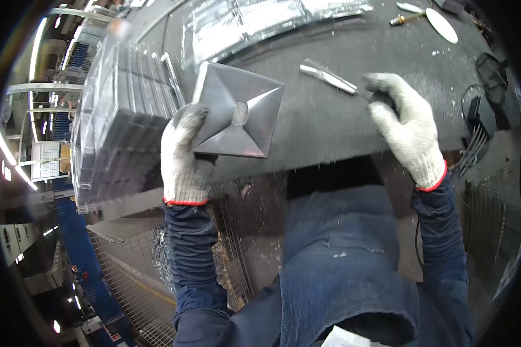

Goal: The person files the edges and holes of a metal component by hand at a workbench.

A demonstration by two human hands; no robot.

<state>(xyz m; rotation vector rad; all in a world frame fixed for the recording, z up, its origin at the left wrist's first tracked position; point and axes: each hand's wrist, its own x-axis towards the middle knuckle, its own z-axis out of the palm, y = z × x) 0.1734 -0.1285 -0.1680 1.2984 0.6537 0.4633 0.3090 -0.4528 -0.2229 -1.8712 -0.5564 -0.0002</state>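
My left hand (183, 153), in a white knit glove with grey fingertips and a red cuff, grips the left edge of a square grey plate (255, 130). The plate is shiny, with creases running from its corners to a small rounded centre, and is tilted over the table's front edge. To its right, my right hand (404, 118), gloved alike, is held over the dark table (330, 124) with fingers bent and thumb apart. Nothing shows in it. A slim silver tool (328, 77) lies just left of its fingertips; its exact kind is unclear.
A tall stack of grey panels (127, 98) stands at the left. Shiny, clear-looking pieces (249, 26) lie at the back. At the far right are a white oval piece (441, 26), a brass-ended tool (398, 21) and black cables (474, 113). Wire mesh baskets (133, 266) stand below the table.
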